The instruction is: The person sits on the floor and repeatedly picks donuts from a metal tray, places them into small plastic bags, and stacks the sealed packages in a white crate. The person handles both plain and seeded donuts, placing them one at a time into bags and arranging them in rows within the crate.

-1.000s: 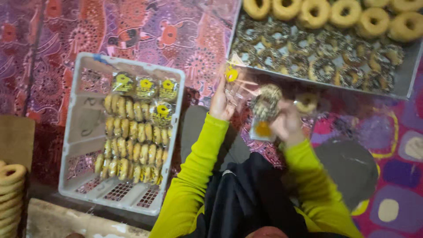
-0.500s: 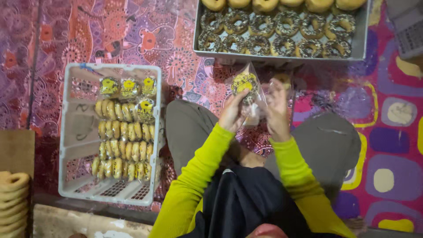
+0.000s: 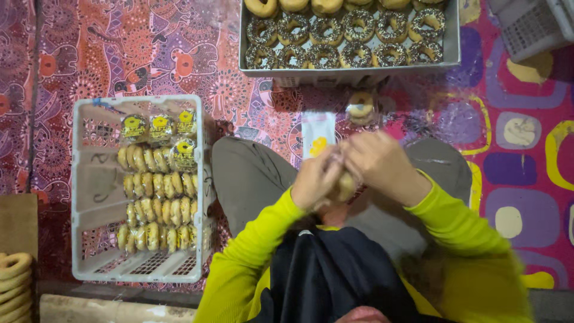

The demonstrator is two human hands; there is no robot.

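My left hand and my right hand meet over my lap, both closed around a doughnut in a clear plastic bag; motion blur hides the details. Just beyond my hands lies a clear bag with a yellow mark on the patterned cloth. A single bagged doughnut rests nearer the metal tray, which holds rows of sprinkled doughnuts. I wear bright yellow-green sleeves.
A white plastic crate at my left holds several rows of bagged doughnuts. Plain doughnut rings are stacked at the bottom left. Another white crate sits at the top right.
The view has shifted, so the tray sits farther up. My hands have drawn back toward my lap with the bagged doughnut, which was held up higher before.
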